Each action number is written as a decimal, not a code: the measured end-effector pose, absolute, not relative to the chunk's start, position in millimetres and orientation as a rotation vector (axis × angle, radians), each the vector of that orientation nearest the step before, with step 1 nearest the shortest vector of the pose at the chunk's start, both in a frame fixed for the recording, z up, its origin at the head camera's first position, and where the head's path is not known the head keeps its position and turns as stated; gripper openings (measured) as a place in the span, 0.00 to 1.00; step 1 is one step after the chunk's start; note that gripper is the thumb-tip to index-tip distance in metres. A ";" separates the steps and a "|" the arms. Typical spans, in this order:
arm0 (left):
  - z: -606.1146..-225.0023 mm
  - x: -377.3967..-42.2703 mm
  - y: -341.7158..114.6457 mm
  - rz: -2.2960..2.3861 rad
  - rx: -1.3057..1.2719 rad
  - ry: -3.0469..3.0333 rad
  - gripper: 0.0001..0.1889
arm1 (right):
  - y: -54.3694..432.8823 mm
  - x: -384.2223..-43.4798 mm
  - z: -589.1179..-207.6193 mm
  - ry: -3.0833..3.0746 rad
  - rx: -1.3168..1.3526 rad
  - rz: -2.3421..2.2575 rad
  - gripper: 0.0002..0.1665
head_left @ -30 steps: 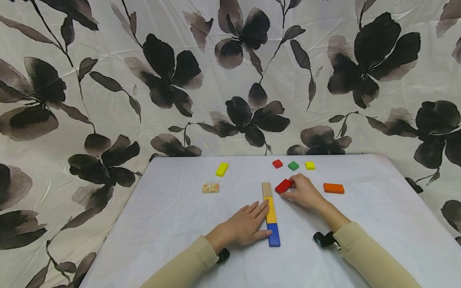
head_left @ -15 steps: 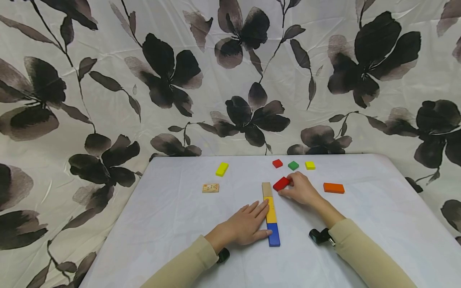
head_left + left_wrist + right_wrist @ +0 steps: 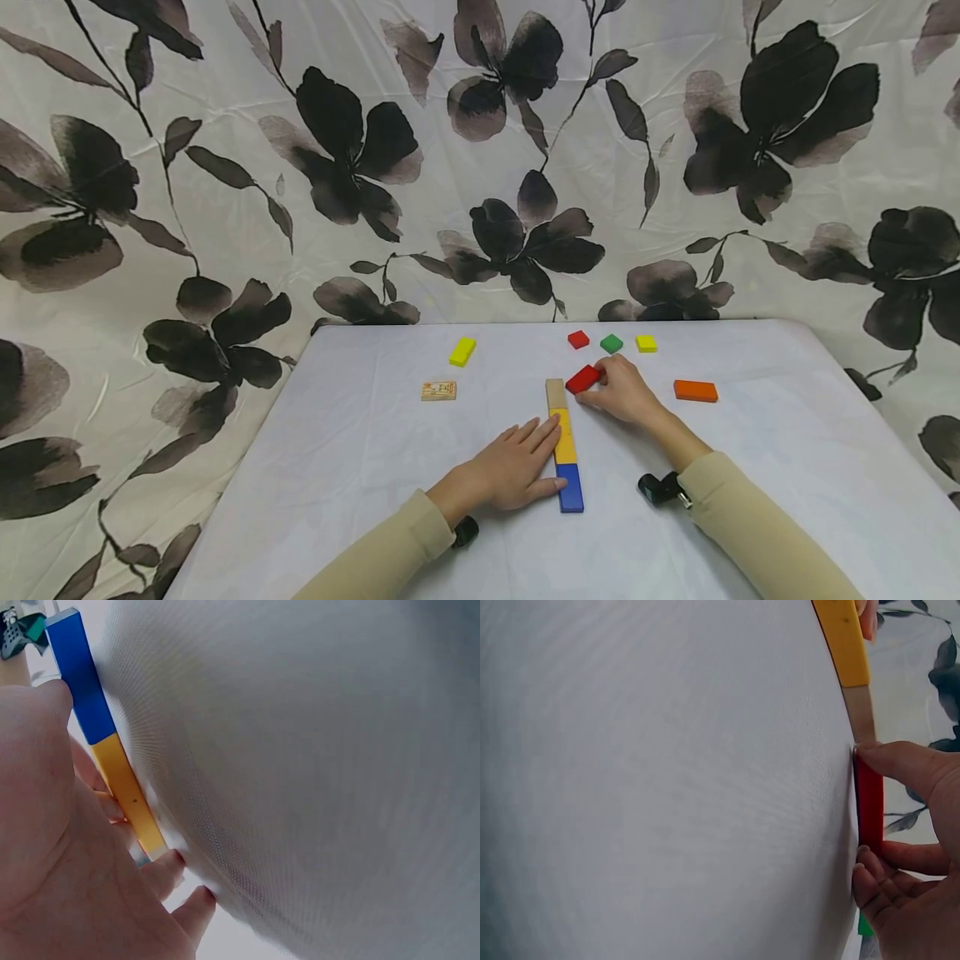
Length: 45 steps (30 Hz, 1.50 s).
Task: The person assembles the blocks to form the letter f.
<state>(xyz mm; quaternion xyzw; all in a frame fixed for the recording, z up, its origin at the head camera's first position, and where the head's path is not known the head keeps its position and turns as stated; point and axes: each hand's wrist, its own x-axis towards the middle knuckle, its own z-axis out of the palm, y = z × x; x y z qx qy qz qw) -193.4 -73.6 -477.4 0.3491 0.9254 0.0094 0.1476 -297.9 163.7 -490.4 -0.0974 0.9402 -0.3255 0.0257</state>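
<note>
The right hand (image 3: 622,396) pinched a red block (image 3: 582,380) between thumb and fingers; the left hand (image 3: 504,471), fingers outstretched, touched a block row (image 3: 567,447).

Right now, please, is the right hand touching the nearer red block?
Touching: the right wrist view shows the right hand pinching that red block between thumb and fingers.

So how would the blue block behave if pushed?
The blue block looks stiff, given its crisp edges. Lying flat, it would probably slide rather than roll; with its end against the yellow block, a lengthwise push might shift that too.
</note>
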 end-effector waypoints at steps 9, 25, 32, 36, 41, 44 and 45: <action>-478.7 -194.2 -72.8 0.037 1.002 2.662 0.44 | 162.2 -298.7 -490.4 2.909 -0.279 -1.000 0.37; -475.8 -194.1 -73.3 0.020 0.998 2.662 0.43 | 180.3 -310.3 -487.7 2.774 -0.535 -0.991 0.32; -478.2 -195.1 -73.4 0.031 1.006 2.661 0.44 | 180.5 -311.6 -487.0 2.787 -0.522 -0.990 0.25; -478.2 -195.4 -73.5 0.026 1.005 2.662 0.44 | 180.7 -310.5 -485.9 2.792 -0.520 -0.999 0.24; -477.9 -195.4 -73.7 0.027 1.005 2.664 0.44 | 181.1 -308.9 -486.3 2.801 -0.507 -1.000 0.22; -477.8 -195.3 -73.4 0.032 0.999 2.659 0.44 | 181.1 -307.9 -487.0 2.799 -0.487 -0.996 0.22; -477.7 -195.2 -73.2 0.033 0.997 2.657 0.44 | 181.1 -307.4 -487.2 2.797 -0.478 -0.996 0.22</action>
